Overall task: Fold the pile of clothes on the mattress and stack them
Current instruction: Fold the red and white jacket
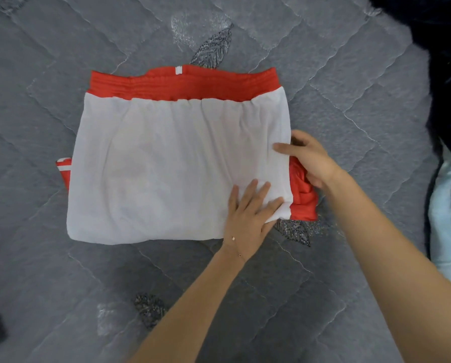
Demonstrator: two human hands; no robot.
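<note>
The red-and-white shorts (166, 166) lie flat on the grey mattress (62, 271), the left hand (249, 213) pressing flat-fingered on their near right corner while the right hand (310, 158) pinches their right edge, thumb on top.

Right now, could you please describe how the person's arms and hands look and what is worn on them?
No sleeves are in view; both arms are bare to the frame's edge. The left hand has a thin bracelet with small beads at its wrist. The right hand and its wrist show no watch or bracelet.
</note>
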